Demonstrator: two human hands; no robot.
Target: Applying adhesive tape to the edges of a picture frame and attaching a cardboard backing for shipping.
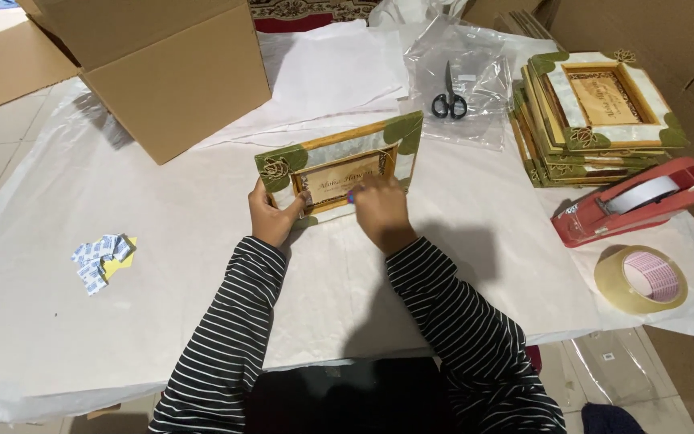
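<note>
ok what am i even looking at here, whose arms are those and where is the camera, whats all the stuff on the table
There is no machine here: the one picture comes from a camera worn on a person's head, looking down at their own two arms in striped sleeves. The left hand grips the left edge of a decorated picture frame, held tilted up off the table, which is covered in white paper. The right hand rests on the frame's lower front. To the right lie a stack of similar frames, a red tape dispenser and a roll of tape. Behind the frame, black scissors lie on clear plastic bags. An open cardboard box stands at the upper left, and a small pile of blue-and-white packets lies at the left.
</note>
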